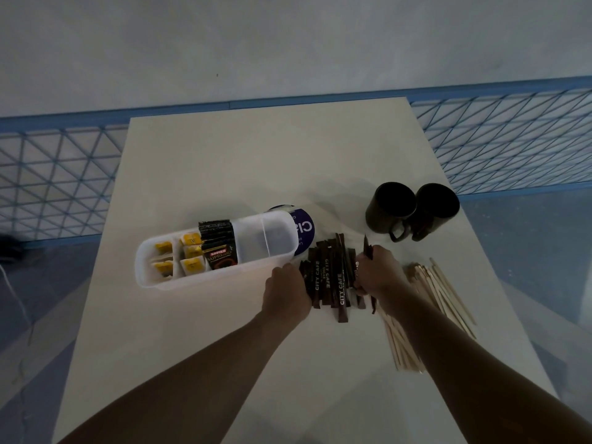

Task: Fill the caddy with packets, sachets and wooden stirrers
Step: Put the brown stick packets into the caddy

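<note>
I'm gathering dark brown stick sachets (330, 280) on pale bench (256, 155), just beside translucent white plastic caddy (192, 283). Right grip (378, 272) pinching several; left grip (286, 291) cupping pile, closure unclear. Squaring ends first should help.

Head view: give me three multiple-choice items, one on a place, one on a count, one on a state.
1. The wooden stirrers lie: A on the floor; B on a chair; C on the table, right of the right hand.
2. Count of black mugs: A two; B one; C four.
3. The rightmost compartment of the caddy is: A full of stirrers; B empty; C lidded.
Answers: C, they fan out on the table; A, two stand side by side; B, only its bare white floor shows.
</note>
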{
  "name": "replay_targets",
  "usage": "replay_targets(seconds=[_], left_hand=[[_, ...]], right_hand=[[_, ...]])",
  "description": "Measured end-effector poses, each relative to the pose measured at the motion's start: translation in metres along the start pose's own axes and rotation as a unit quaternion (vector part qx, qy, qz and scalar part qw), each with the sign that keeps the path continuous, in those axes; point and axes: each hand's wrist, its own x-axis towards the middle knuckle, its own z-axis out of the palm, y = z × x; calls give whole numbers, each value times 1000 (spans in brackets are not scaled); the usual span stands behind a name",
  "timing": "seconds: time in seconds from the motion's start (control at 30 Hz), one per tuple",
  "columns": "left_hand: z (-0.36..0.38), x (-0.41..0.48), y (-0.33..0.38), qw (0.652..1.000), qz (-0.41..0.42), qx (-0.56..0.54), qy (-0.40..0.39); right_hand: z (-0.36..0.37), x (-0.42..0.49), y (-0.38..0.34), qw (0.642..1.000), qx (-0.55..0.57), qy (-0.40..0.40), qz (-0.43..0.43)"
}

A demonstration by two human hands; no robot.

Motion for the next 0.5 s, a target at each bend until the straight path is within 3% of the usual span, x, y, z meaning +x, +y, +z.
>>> replay_targets(seconds=[0.3,0.5], left_hand=[[14,-7,-16,999,20,49,11],[16,-10,-19,995,27,95,-3]], right_hand=[[8,-8,5,980,-188,35,-53],[11,-7,3,968,-239,38,-67]])
